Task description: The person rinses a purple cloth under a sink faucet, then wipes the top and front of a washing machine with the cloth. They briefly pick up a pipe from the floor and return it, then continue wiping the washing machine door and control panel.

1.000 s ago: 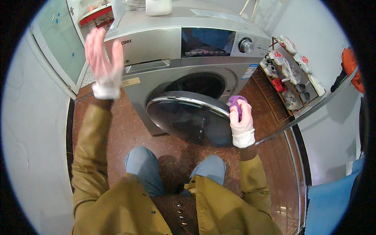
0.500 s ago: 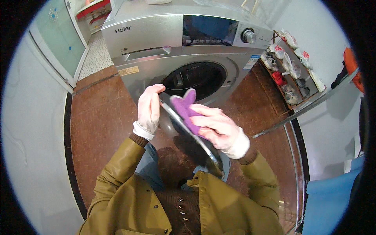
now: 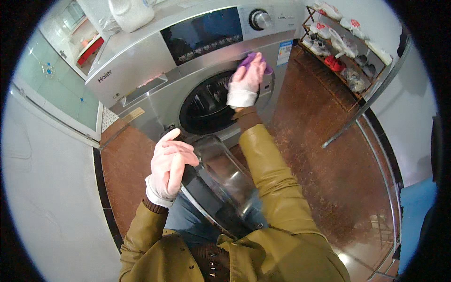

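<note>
A silver front-loading washing machine (image 3: 155,101) stands before me, its round drum opening (image 3: 206,101) exposed. Its swung-out door (image 3: 225,176), with a clear glass bulge and dark rim, hangs over my lap. My left hand (image 3: 170,164), in a pink and white glove, is closed round the door's rim. Reaching forward, my right hand (image 3: 246,82), in a matching glove, presses a purple cloth (image 3: 267,67) against the machine's front at the upper right of the opening. The hand hides part of the cloth.
A white plastic jug (image 3: 134,14) sits on the machine's top at left. The shoe rack (image 3: 350,51) at far right holds several shoes and bags. A metal pole (image 3: 371,98) slants beside it. On the left are a glass door (image 3: 56,84) and a white wall (image 3: 47,188).
My right hand has carried the purple cloth forward from the door to the machine's front. The door's glass bulge shows more fully now. My view has shifted, bringing the jug into sight.
</note>
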The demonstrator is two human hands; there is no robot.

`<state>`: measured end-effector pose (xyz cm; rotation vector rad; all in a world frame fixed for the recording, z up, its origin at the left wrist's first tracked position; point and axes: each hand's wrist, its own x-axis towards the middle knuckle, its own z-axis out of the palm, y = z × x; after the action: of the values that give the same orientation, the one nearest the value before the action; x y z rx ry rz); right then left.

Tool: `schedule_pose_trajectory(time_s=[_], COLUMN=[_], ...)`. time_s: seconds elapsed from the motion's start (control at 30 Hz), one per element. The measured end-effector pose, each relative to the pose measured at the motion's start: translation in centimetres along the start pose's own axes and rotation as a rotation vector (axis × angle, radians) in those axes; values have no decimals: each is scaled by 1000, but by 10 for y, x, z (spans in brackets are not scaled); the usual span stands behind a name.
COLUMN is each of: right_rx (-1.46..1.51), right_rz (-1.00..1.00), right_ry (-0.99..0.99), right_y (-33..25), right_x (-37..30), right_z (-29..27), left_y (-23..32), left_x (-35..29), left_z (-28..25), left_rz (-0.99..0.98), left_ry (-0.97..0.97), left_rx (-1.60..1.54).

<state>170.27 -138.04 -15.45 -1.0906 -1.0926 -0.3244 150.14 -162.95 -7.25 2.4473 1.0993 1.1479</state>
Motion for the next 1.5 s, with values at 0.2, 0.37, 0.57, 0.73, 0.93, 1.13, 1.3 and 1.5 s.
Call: schedule_pose_trajectory(time_s=[0.2,0.37,0.57,0.73,0.93,1.13,1.3,1.5], right_rx=[359,707,258,1031,684,359,-82,-44], right_rz=[333,226,142,402,98,306,318,1120], right_ry=[-463,-917,-542,-723,-678,-374,-205,-629], right_y=[-51,-59,-16,-50,-16,80,168,202], right_x=[-60,-56,-14,-47,-43,-28,-97,-205], right_z=[5,-19,-17,-5,1,2,-9,-18], left_y=[2,8,8,4,10,10,12,7], left_x=[-3,3,2,-1,-1,0,0,2], left_z=[2,6,8,10,10,15,23,26], left_rz=[-111,-65,-81,-60,-160,-123,-226,-68], left_ry=[-44,-8,-1,38,40,81,173,160], left_rx=[-52,-10,-15,-19,-24,-2,-202,-39])
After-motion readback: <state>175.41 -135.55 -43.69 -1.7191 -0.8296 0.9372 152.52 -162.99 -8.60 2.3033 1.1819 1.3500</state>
